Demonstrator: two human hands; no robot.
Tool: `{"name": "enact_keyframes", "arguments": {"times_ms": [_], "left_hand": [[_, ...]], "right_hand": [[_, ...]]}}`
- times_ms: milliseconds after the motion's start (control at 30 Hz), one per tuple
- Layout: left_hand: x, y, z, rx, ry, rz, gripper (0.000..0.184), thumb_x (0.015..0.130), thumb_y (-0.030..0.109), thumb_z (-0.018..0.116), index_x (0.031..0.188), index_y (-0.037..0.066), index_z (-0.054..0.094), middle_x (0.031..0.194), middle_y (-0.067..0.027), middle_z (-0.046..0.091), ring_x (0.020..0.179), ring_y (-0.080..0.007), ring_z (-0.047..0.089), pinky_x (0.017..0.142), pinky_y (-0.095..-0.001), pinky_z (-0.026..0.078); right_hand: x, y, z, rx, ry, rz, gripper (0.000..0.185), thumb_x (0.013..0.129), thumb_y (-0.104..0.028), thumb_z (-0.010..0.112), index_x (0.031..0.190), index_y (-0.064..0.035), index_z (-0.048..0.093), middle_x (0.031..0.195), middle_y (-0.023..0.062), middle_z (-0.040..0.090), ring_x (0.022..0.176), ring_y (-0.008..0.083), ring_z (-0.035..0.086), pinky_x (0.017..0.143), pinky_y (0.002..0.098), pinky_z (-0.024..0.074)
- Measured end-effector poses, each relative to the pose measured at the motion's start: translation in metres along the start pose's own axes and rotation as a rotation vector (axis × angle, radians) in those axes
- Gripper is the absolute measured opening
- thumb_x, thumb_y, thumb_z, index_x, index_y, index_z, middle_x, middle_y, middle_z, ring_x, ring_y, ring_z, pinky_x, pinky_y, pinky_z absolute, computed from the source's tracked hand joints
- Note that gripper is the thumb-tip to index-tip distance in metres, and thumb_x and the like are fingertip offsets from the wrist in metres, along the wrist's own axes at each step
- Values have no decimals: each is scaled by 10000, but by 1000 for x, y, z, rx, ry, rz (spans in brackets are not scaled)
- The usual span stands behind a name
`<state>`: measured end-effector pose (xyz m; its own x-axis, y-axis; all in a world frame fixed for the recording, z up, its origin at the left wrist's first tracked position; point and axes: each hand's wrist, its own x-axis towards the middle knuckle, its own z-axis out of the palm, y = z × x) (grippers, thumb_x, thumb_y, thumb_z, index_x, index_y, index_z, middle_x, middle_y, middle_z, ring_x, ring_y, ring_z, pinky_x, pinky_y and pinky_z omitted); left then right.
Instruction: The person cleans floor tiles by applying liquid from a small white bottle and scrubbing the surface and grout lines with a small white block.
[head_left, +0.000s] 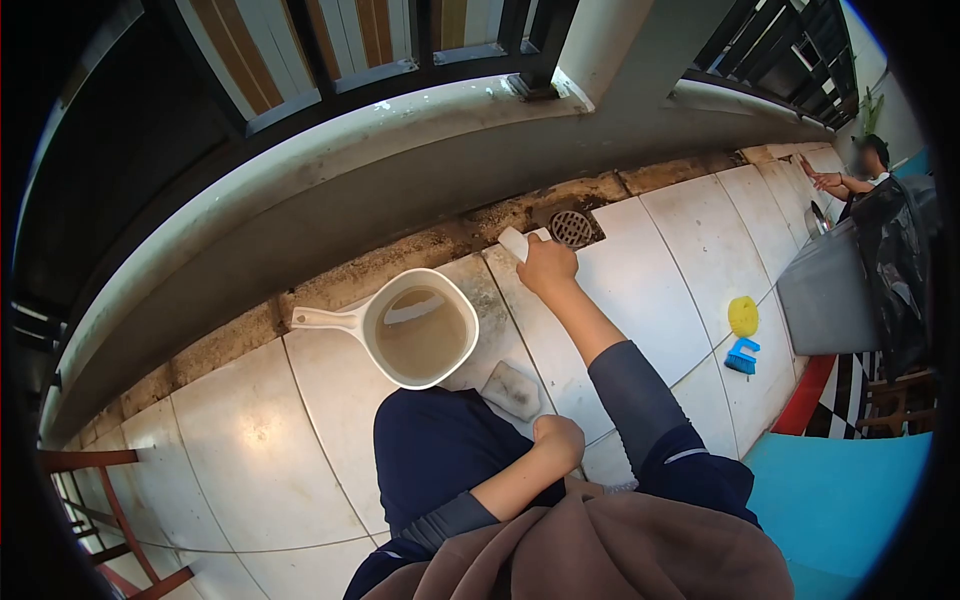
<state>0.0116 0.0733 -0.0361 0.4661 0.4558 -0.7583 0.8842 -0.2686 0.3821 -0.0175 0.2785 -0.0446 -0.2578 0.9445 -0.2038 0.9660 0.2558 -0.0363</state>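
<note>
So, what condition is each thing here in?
Right hand: closed around a white object
Left hand: looks curled; can't tell if it holds anything
Dipper: upright, partly filled with cloudy water
Grey-white block: dirty, lying on the floor tiles, which are stained in places
Drain cover: set in the floor
Yellow sponge: lying loose
Blue brush: lying loose
Grey container: black plastic draped over it

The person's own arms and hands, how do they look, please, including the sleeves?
The left hand and right hand wear no visible gloves. Dark grey lower sleeves end short of the wrists, with navy upper sleeves above them. A pale stripe crosses the right navy sleeve.
</note>
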Motion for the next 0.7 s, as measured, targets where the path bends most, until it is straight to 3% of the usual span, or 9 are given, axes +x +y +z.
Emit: {"name": "enact_keyframes", "arguments": {"times_ms": [200,333,467,500,600,700], "left_hand": [[3,3,-1,8,11,-9,273,835,323,510,955,132,662,1002,-53,632,925,-220,603,706,-324,462],[2,2,1,12,3,-10,283,837,338,505,958,136,662,1008,-51,631,931,-220,601,715,-325,461],[2,6,-3,33,-10,-4,307,840,366,500,962,134,660,1015,-51,628,947,-217,595,726,-329,457],[3,4,0,24,0,-3,307,838,365,501,958,132,661,1012,-52,629,943,-216,596,722,-328,458],[4,1,4,22,37,-8,305,834,363,503,949,130,664,1001,-56,633,930,-217,602,707,-327,461],[6,5,3,27,30,-5,303,833,359,502,944,129,666,991,-56,636,919,-219,606,695,-326,465]], "right_hand": [[-15,-4,-8,-48,-44,-74,311,732,-180,581,1010,-53,525,887,132,632,809,261,627,653,347,512],[0,9,-2,-10,10,47,329,726,-197,591,1007,-43,522,894,134,632,822,266,623,661,356,510],[-14,-6,0,-60,-59,-57,294,740,-151,566,1013,-47,526,872,126,637,808,261,627,665,347,508],[-11,3,-3,-47,-29,-74,388,714,-303,634,980,-43,524,832,140,634,778,279,626,654,381,508],[6,17,1,-30,49,4,382,700,-286,635,966,-35,524,827,147,634,759,288,628,649,377,508],[-2,-6,13,-118,37,-112,363,699,-257,632,967,-35,528,833,142,637,757,278,631,640,370,507]]}}
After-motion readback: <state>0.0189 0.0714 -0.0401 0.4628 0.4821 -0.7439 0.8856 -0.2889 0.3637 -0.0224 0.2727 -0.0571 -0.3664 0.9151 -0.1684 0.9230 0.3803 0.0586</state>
